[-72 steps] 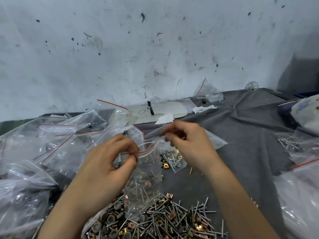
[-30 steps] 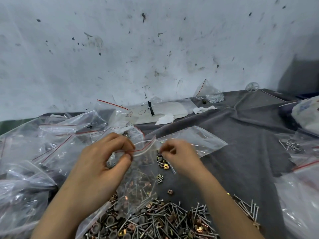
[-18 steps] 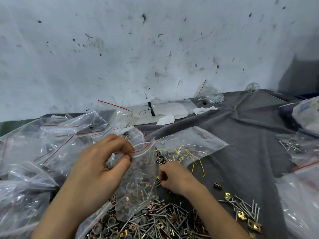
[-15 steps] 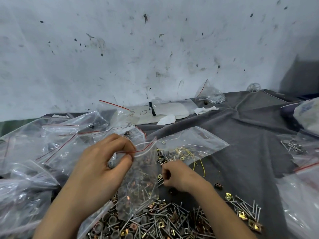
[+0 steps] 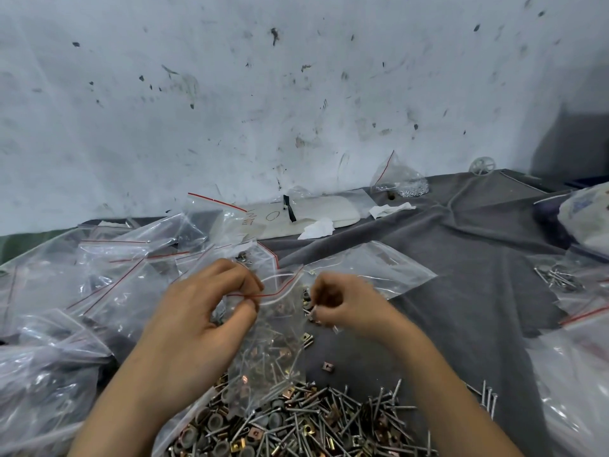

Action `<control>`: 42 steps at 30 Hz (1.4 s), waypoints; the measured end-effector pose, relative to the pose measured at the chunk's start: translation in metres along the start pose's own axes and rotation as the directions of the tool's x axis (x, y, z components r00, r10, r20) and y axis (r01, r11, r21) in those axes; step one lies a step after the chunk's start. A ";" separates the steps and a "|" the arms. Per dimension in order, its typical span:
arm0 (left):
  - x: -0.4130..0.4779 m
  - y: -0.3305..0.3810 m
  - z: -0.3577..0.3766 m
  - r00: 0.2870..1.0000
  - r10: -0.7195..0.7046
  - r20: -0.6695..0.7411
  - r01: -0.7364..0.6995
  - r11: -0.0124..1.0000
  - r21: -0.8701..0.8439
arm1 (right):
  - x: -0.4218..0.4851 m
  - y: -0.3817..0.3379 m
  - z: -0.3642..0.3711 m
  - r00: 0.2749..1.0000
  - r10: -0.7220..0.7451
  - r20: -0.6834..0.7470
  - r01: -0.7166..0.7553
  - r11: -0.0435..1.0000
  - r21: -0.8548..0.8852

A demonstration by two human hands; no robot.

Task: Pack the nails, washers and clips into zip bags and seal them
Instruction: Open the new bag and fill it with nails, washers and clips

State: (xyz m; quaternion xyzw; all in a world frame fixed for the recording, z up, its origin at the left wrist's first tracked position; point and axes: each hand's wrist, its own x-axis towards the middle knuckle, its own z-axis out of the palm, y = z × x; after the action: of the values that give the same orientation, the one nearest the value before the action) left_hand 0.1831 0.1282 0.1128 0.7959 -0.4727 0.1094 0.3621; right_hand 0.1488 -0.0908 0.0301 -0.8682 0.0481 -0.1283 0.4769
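Right now the left hand [image 5: 197, 328] pinches the top edge of the zip bag [image 5: 273, 351] by its red line, and the bag's mouth is open. The bag hangs down over the big pile of nails, washers and clips [image 5: 296, 423] at the near side of the desk [image 5: 461, 291]. The right hand [image 5: 346, 305] is curled beside the bag's mouth and pinches small metal bits [image 5: 313, 313], too blurry to name. Empty bags [image 5: 115, 275] lie on the left.

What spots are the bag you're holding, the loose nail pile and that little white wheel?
zip bag [image 5: 273, 344], head view, clear middle.
nail pile [image 5: 329, 420], head view, heap's centre.
white wheel [image 5: 482, 165], head view, its hub.
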 end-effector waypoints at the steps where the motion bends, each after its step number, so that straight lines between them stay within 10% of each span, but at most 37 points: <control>1: 0.000 0.000 0.000 1.000 0.000 -0.001 0.000 1.000 -0.001 | -0.004 -0.012 -0.010 0.995 -0.051 -0.085 0.057 0.996 0.075; 5: 0.000 0.002 0.003 1.000 0.026 0.015 -0.026 1.000 0.007 | -0.022 -0.057 -0.030 0.914 -0.233 -0.331 0.295 0.944 0.151; 13: 0.001 0.009 0.008 0.997 0.064 0.040 -0.065 0.998 0.022 | -0.031 -0.083 -0.020 0.803 -0.445 -0.397 0.449 0.889 -0.088; 18: 0.002 0.010 0.009 0.997 0.074 0.031 -0.075 0.997 0.011 | -0.032 -0.085 -0.021 0.862 -0.443 -0.248 0.420 0.896 -0.141; 23: 0.001 0.009 0.008 0.998 0.054 0.016 -0.054 0.998 -0.015 | -0.014 -0.058 -0.017 0.897 -0.201 -0.394 0.293 0.938 0.187; 27: 0.001 0.008 0.008 0.998 0.058 0.017 -0.058 0.998 0.009 | 0.005 -0.006 0.013 0.989 0.046 -0.138 -0.069 0.984 -0.166; 32: 0.001 0.007 0.008 0.999 0.049 0.016 -0.048 0.999 -0.004 | 0.008 0.021 0.045 0.991 0.114 0.065 -0.066 0.862 -0.502; 42: 0.001 0.003 0.006 1.000 0.027 0.015 -0.027 1.000 0.002 | 0.011 0.020 0.038 0.967 0.216 0.135 -0.128 0.871 -0.473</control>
State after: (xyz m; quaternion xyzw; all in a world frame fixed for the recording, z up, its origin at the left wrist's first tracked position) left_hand 0.1799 0.1229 0.1108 0.7907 -0.4859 0.1087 0.3563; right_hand 0.1701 -0.0729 -0.0047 -0.9567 0.1102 0.0105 0.2691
